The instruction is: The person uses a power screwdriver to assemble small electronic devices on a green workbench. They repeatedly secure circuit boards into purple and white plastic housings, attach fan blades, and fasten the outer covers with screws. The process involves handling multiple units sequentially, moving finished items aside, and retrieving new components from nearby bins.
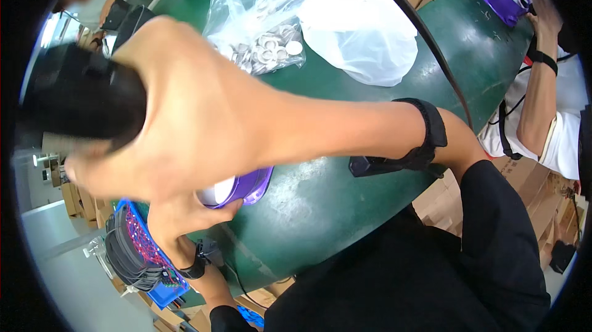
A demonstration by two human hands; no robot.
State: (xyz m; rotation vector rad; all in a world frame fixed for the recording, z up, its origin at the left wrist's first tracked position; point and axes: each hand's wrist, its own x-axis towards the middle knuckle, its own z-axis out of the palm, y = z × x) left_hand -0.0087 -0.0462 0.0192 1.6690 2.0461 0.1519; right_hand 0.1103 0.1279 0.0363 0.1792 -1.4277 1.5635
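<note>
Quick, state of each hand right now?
Left hand: holding the purple round housing, partly hidden.
Right hand: closed around a blurred black object.

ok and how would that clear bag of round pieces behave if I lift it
The clear bag would probably flop, as it looks thin and crumpled. Its round pieces look loose, so they may slide; heaped at the near end, they would likely make that end sag.

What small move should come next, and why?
Probably ease the right hand and its blurred, chunky black handheld object slightly aside: from this view they hide much of the round purple plastic housing at the left hand, so any contact between the two objects can't be judged.
</note>
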